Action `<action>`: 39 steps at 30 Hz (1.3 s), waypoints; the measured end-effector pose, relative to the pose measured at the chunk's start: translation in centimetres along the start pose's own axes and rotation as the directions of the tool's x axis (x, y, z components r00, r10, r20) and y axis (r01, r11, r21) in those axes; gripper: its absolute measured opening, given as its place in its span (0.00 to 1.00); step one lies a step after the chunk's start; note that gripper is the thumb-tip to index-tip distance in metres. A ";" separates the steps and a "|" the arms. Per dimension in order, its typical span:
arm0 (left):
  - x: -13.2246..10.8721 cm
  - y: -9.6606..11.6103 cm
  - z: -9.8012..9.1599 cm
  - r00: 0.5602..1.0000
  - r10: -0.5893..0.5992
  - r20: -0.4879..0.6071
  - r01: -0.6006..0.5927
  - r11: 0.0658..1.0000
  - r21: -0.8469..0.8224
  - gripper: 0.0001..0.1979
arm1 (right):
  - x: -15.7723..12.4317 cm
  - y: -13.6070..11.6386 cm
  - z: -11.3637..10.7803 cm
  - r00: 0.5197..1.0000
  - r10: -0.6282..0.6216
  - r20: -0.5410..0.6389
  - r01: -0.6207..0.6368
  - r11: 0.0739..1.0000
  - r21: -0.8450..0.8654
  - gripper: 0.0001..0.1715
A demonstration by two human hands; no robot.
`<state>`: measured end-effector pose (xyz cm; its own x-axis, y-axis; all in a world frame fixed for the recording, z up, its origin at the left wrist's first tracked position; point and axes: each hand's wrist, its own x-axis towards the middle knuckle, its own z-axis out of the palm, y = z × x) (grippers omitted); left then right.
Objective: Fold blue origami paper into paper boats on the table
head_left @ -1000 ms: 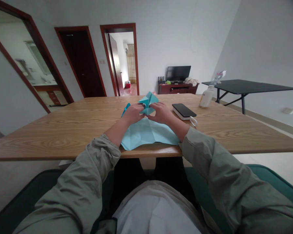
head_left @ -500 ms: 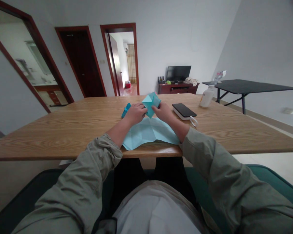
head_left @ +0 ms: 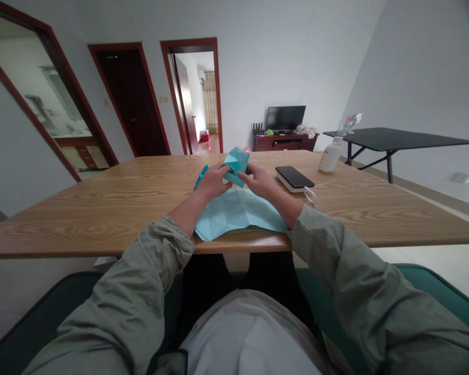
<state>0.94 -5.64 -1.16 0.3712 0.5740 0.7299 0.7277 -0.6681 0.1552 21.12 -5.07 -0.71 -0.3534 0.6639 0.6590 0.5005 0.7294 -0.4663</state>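
Observation:
My left hand [head_left: 212, 181] and my right hand [head_left: 261, 180] both pinch a small folded teal paper piece [head_left: 236, 165], held just above the wooden table [head_left: 101, 208]. Under my wrists a larger pale blue creased sheet [head_left: 238, 214] lies flat, reaching the table's near edge. A second small teal folded bit [head_left: 200, 175] pokes out behind my left hand. My fingers are closed on the folded piece from either side.
A black phone on a white power bank [head_left: 295, 178] with a looped cord lies right of my hands. A white bottle [head_left: 330, 154] stands further right. Behind are a black table [head_left: 398, 138], a TV on a cabinet [head_left: 285, 119] and two doorways.
The folded teal piece has been collapsed from a wider spread shape into a smaller, flatter one, and both hands have drawn closer together on it.

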 end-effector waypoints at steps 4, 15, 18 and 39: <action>0.0 -0.4 -0.5 0.986 -0.137 -0.093 0.121 0.979 -0.163 0.10 | -0.3 -0.4 -0.7 0.998 -0.012 0.054 0.009 0.998 0.056 0.29; 0.4 -1.1 -0.1 0.915 -0.335 -0.224 0.204 0.865 -0.458 0.22 | -0.3 -1.8 0.2 0.999 -0.019 -0.033 0.021 0.998 0.064 0.15; 0.7 -2.1 0.4 0.870 -0.420 -0.258 0.174 0.752 -0.636 0.38 | 0.3 -1.4 0.3 0.997 0.037 -0.071 -0.015 0.958 0.286 0.10; 0.6 -1.2 -0.6 0.781 -0.623 0.040 0.403 0.454 -0.795 0.22 | 1.1 -0.4 -0.4 0.943 0.332 0.002 -0.190 0.536 0.822 0.16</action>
<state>-0.05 -4.82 -0.48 -0.1398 0.8837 0.4467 0.0211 -0.4484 0.8936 20.88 -4.66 0.45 -0.1683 0.8689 0.4656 -0.3140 0.4005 -0.8608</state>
